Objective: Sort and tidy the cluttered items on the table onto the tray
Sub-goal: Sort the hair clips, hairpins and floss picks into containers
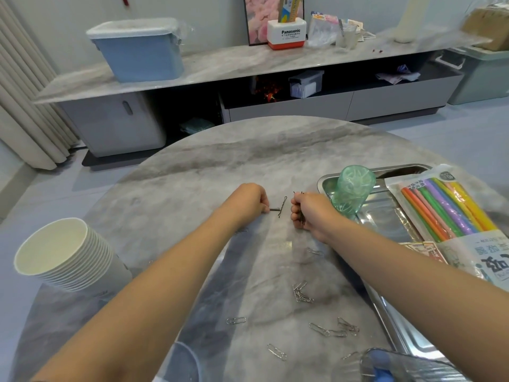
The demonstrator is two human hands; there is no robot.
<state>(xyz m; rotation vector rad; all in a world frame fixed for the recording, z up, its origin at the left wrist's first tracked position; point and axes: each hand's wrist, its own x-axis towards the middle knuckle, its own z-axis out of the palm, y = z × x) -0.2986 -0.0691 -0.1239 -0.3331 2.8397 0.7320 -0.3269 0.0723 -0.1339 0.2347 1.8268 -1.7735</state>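
I am looking down at a round grey marble table [209, 172] with both my bare arms stretched out over it. My left hand [249, 199] is curled, its fingertips pinching one end of a dark hairpin [275, 209] that lies flat on the tabletop. A second hairpin [283, 206] lies across the first, tilted, in the gap between my hands. My right hand [307, 210] is closed in a fist around a bundle of hairpins [302, 220], whose dark ends stick out above and below my fingers. Just to the right of that hand sits a metal tray [323, 180], and on it stands a green glass cup [352, 190] with a pack of coloured straws [451, 209] beside it, the pack overhanging the tray's right side. Silver paper clips [301, 295] are scattered on the table nearer to me, between my forearms, some in a small heap and others lying singly. A stack of white paper cups [66, 253] lies tipped on its side at the left edge of the table
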